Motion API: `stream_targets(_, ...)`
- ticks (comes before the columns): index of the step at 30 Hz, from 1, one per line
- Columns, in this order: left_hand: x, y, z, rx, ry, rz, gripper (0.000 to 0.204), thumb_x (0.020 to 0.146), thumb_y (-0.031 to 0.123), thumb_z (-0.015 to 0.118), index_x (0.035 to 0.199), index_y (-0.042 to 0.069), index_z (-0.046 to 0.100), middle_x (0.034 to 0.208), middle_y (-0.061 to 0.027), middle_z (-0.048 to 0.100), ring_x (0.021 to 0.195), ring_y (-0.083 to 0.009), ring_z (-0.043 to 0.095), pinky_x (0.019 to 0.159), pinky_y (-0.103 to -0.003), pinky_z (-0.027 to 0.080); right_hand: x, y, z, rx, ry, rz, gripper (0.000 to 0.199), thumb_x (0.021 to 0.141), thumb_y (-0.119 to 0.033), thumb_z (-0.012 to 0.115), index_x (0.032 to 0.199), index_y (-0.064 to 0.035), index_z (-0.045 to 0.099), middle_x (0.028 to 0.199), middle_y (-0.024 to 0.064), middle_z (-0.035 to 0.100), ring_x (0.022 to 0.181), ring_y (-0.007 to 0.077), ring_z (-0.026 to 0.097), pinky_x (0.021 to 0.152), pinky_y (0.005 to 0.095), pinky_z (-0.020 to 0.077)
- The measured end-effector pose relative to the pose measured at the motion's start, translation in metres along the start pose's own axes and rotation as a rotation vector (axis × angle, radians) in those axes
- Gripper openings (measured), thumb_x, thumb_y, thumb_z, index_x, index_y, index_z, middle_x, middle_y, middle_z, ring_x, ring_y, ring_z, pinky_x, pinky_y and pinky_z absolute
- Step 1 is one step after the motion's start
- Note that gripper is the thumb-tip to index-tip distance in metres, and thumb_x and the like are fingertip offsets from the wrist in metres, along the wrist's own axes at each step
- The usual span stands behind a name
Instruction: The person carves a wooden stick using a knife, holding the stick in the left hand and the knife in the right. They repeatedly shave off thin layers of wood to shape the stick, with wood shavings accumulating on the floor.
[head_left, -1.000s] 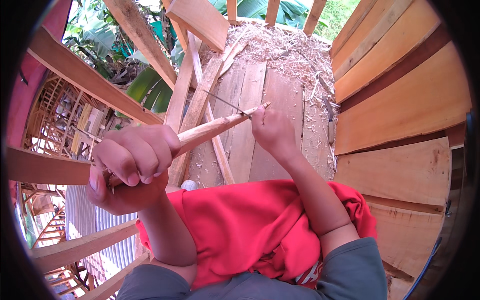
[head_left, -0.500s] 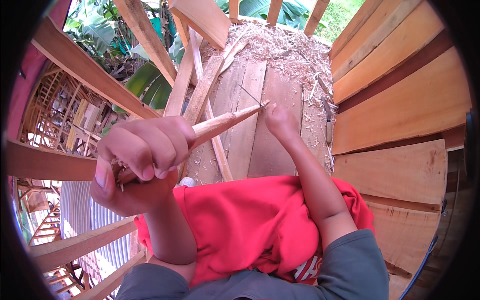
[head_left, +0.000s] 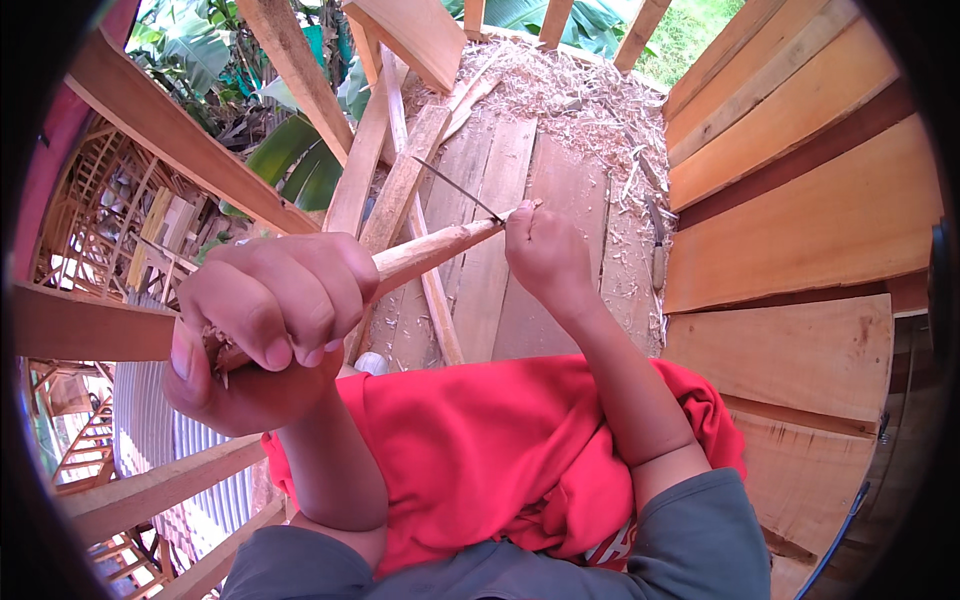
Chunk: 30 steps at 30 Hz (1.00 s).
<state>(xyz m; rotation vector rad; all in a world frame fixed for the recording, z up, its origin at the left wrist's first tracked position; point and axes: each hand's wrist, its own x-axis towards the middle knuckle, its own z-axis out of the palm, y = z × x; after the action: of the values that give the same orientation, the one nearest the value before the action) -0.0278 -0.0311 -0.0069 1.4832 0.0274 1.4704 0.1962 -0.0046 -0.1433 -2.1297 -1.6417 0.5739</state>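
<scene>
A pale, whittled wooden stick slants away from me toward the far right. My left hand is wrapped tightly around its near end, which shows rough and splintered beside the thumb. At the far tip, my right hand is closed in a fist on a knife; its handle is hidden in the fingers. The thin dark knife blade crosses the stick close to that tip and points up and left. A red cloth lies over my lap, below both hands.
Wood shavings cover the far end of the plank floor. A second knife lies on the right, beside a board wall. Timber pieces lean at the far left, near slanting rails. A white object sits by the cloth.
My right hand has moved left and slightly nearer along the stick with the knife, and more of the blade shows. My left hand has shifted slightly left, still gripping the stick.
</scene>
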Motion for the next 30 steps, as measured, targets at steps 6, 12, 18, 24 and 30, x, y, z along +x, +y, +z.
stream_targets(6, 0.004, -0.001, 0.001, -0.014, -0.021, 0.005, 0.033, 0.094, 0.036, 0.040, 0.070, 0.015, 0.047, 0.054, 0.0012, 0.048, 0.044, -0.0125, 0.042, 0.050, -0.032, 0.034, 0.032, 0.064, 0.028, 0.025, 0.104, -0.041, 0.053, 0.096, -0.029, 0.036, 0.073, 0.0084, 0.064, 0.076, 0.0334, 0.061, 0.079, 0.0508, 0.061, 0.077, 0.0572, 0.0478)
stream_targets(12, 0.002, -0.001, -0.005, -0.003, -0.050, 0.010, 0.033, 0.094, 0.038, 0.040, 0.071, 0.015, 0.048, 0.054, 0.0012, 0.047, 0.044, -0.0130, 0.042, 0.051, -0.032, 0.034, 0.008, 0.027, 0.010, 0.145, 0.078, -0.087, 0.054, 0.095, -0.031, 0.037, 0.071, 0.0057, 0.067, 0.073, 0.0290, 0.064, 0.073, 0.0463, 0.064, 0.075, 0.0541, 0.0512)
stream_targets(18, -0.009, 0.005, -0.027, -0.021, -0.001, 0.009, 0.035, 0.095, 0.038, 0.038, 0.072, 0.014, 0.049, 0.055, -0.0007, 0.049, 0.045, -0.0149, 0.044, 0.053, -0.034, 0.037, -0.019, -0.015, -0.012, -0.089, 0.043, -0.036, 0.052, 0.096, -0.031, 0.037, 0.073, 0.0033, 0.068, 0.074, 0.0259, 0.066, 0.073, 0.0442, 0.065, 0.073, 0.0533, 0.0524)
stream_targets(24, 0.003, 0.000, -0.005, -0.043, -0.094, 0.007, 0.037, 0.094, 0.038, 0.040, 0.068, 0.014, 0.050, 0.053, -0.0019, 0.052, 0.041, -0.0158, 0.047, 0.047, -0.032, 0.036, 0.006, 0.029, 0.004, -0.087, 0.098, 0.011, 0.053, 0.097, -0.034, 0.034, 0.079, 0.0012, 0.070, 0.078, 0.0242, 0.067, 0.072, 0.0429, 0.066, 0.072, 0.0533, 0.0529)
stream_targets(30, 0.001, 0.001, 0.003, -0.033, -0.184, 0.023, 0.043, 0.095, 0.037, 0.041, 0.065, 0.009, 0.052, 0.055, -0.0054, 0.055, 0.042, -0.0183, 0.050, 0.044, -0.033, 0.039, -0.024, -0.018, -0.026, -0.114, 0.016, -0.110, 0.053, 0.097, -0.033, 0.034, 0.079, 0.0014, 0.070, 0.078, 0.0251, 0.067, 0.073, 0.0432, 0.066, 0.071, 0.0538, 0.0526)
